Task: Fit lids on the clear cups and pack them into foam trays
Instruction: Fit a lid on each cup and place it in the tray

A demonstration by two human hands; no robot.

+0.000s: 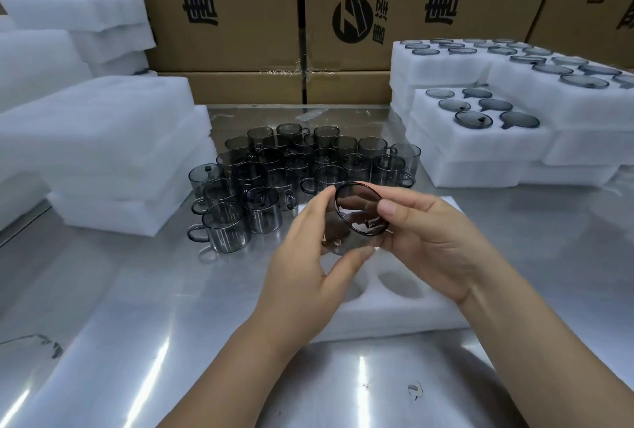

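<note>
Smoky clear cup (338, 240) tipped on its side, held in the air over the foam tray (394, 312), lid (360, 210) at its mouth. Left hand (305, 256) curls round the cup body; right hand (435, 242) pinches the lid rim. Lid seated or not: can't tell (fingers cover the seam). Hands hide the tray's far half; two pockets show. Loose cups (308, 163) cluster behind. Steel table (137, 307) surface shows left of the tray.

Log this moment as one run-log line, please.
step: lidding | left hand: holds cup | right hand: pinches lid at cup rim | foam tray: beneath hands, visible pockets empty | loose cups: grouped behind
</note>
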